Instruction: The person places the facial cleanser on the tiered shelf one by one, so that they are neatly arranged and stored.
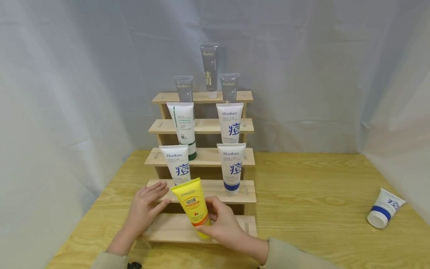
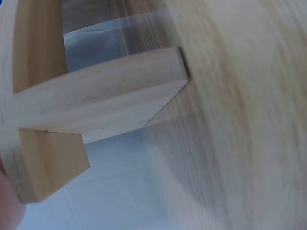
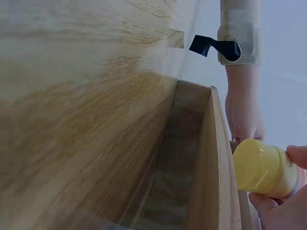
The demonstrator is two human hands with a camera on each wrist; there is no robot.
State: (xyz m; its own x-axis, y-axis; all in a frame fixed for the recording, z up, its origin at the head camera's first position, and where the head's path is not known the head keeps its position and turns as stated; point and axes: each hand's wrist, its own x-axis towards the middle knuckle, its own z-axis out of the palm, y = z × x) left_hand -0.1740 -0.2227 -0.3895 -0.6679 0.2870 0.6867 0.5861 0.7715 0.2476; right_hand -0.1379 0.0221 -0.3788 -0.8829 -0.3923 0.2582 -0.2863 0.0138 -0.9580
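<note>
My right hand (image 1: 223, 224) pinches a yellow ENSEO squeeze tube (image 1: 191, 203) between thumb and fingers, cap end down, leaning over the lowest step of the wooden display stand (image 1: 168, 228). In the right wrist view the tube's yellow cap (image 3: 254, 165) is close by the step's front edge, with fingertips (image 3: 268, 203) around the body. At the stand's left side, my left hand (image 1: 146, 205) rests with extended fingers by the end of the second step. Just behind it a white Hankey tube (image 1: 176, 160) stands, its base partly hidden by the yellow tube.
Several tubes stand on the upper steps: white Hankey tubes (image 1: 231, 164), a white-and-green tube (image 1: 184, 123) and grey tubes (image 1: 209, 67) at the top. Another white tube with a blue band (image 1: 384, 209) lies on the wooden table (image 1: 302, 209) at far right. White sheeting (image 1: 302, 74) surrounds the table.
</note>
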